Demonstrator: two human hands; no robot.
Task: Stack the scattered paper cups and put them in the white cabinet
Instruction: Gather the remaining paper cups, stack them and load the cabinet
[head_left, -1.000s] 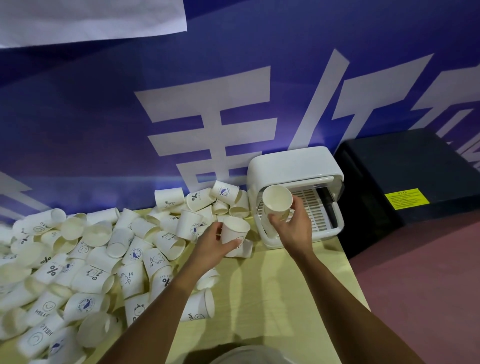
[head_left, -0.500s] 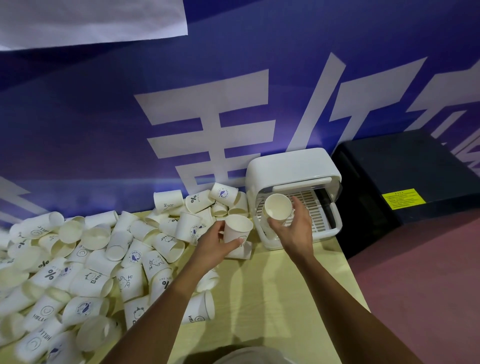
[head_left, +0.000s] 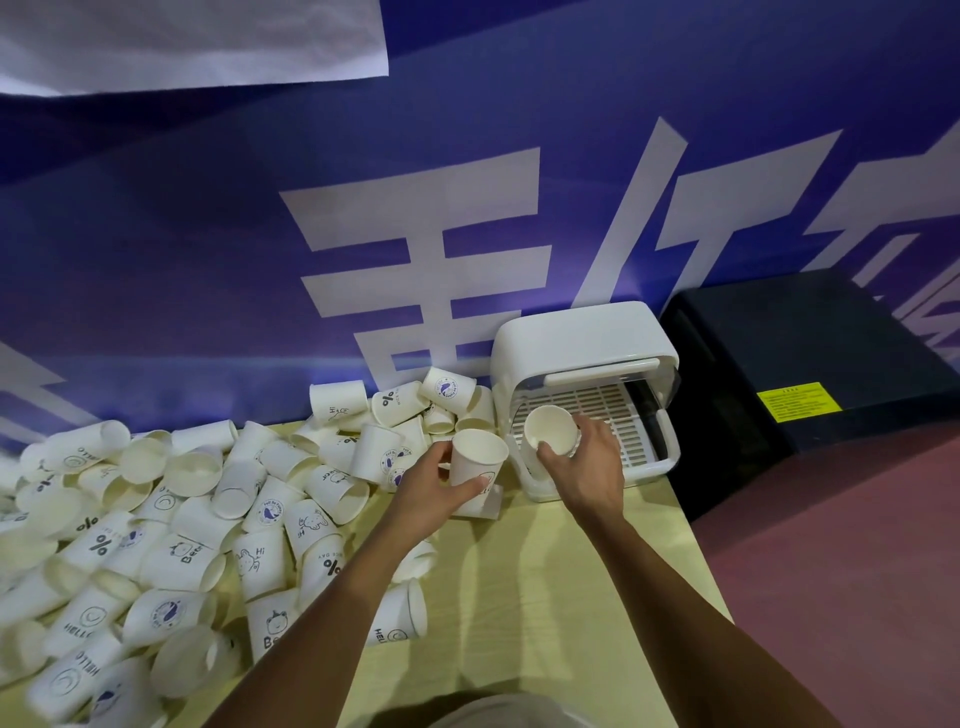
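1. Since the earlier frame the right hand (head_left: 587, 467) has sunk a little with its cup (head_left: 549, 430). That cup now sits lower in front of the slatted tray (head_left: 618, 415) of the white cabinet (head_left: 576, 338), slightly nearer the left hand's cup (head_left: 475, 460).
2. The right hand's fingers curl round its cup, mouth tipped towards the camera. The left hand (head_left: 431, 493) grips its upright cup by the wall. The two cups are close but apart.
3. The cabinet stands open at the far right corner of the table (head_left: 545, 597), and its tray shows no cups.
4. Progress looks early: nothing is stowed, and the scattered cups (head_left: 182, 519) cover the table's left side up to its far edge.
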